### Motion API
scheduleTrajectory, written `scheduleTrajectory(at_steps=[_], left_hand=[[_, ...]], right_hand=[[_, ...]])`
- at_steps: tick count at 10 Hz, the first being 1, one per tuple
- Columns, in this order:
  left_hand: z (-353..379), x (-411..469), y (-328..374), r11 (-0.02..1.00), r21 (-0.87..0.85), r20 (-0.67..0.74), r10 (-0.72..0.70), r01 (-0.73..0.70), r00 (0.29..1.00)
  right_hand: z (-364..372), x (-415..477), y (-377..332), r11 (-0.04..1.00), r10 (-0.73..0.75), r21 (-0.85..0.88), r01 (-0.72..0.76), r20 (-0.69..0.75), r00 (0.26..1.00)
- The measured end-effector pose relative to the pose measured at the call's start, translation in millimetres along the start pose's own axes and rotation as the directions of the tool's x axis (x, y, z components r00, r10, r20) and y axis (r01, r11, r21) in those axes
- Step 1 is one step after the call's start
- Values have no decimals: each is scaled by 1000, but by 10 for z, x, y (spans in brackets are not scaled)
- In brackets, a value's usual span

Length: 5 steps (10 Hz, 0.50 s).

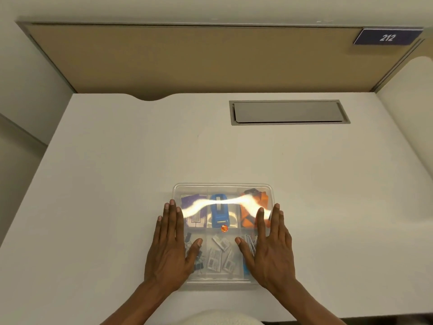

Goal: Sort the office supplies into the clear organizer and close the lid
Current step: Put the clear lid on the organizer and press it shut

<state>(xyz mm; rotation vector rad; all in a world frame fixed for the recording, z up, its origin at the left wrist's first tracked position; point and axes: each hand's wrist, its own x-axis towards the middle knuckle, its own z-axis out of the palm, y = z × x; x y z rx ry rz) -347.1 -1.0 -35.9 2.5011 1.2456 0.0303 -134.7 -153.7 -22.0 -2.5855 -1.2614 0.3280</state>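
Note:
The clear organizer [222, 187] lies on the white desk near its front edge, with its transparent lid down over the compartments. A light glare streaks across the lid. Through it I see a blue stapler [219, 213] in the back middle cell, purple packets [193, 208] back left, orange items [251, 207] back right, staple boxes [219, 254] front middle and dark binder clips [195, 256] front left. My left hand [169, 247] rests flat on the lid's left side. My right hand [269, 247] rests flat on its right side. Both have fingers spread and hold nothing.
A grey cable hatch [289, 112] is set into the desk [117, 172] at the back right. A tan partition panel [199, 59] closes off the rear, with a purple "212" sign [387, 37] at its top right. White side walls flank the desk.

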Motion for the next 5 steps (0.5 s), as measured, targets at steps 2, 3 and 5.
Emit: scheduleTrajectory(at_steps=[2, 3, 5], left_hand=[[-133, 60, 27, 996, 92, 49, 5, -10, 999], [-291, 149, 103, 979, 201, 113, 2, -25, 994], [-657, 342, 477, 892, 450, 287, -91, -51, 954]], right_hand=[[-56, 20, -15, 996, 30, -83, -24, 72, 997], [-128, 60, -50, 989, 36, -147, -21, 102, 994], [-440, 305, -143, 953, 123, -295, -72, 160, 979]])
